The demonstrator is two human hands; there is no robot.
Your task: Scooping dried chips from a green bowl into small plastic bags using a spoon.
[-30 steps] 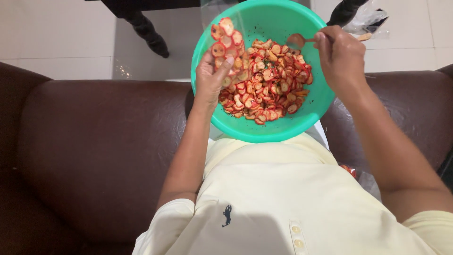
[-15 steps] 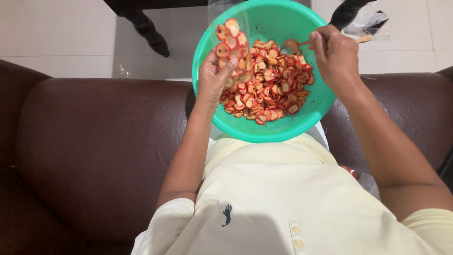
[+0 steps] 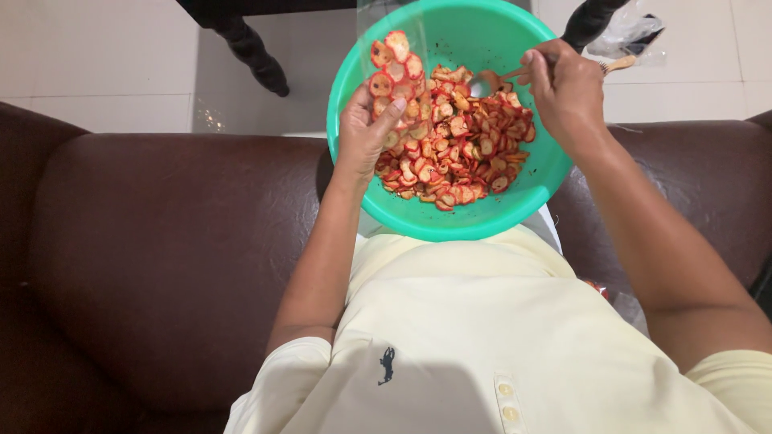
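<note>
A green plastic bowl [image 3: 498,217] rests on my lap, filled with several red and pale fruit slices [image 3: 450,145]. My left hand [image 3: 363,135] grips the bowl's left rim, thumb inside against the slices. My right hand [image 3: 565,90] is closed around a spoon [image 3: 485,83] with a wooden handle, whose metal scoop lies on the slices at the far side of the bowl.
I sit on a dark brown leather sofa [image 3: 161,249]. Beyond the bowl is a white tiled floor [image 3: 96,56] with dark table legs [image 3: 249,48] and a crumpled clear plastic bag [image 3: 631,32].
The bowl and both hands have shifted slightly in view. The spoon's scoop now lies on the slices, more visible than before.
</note>
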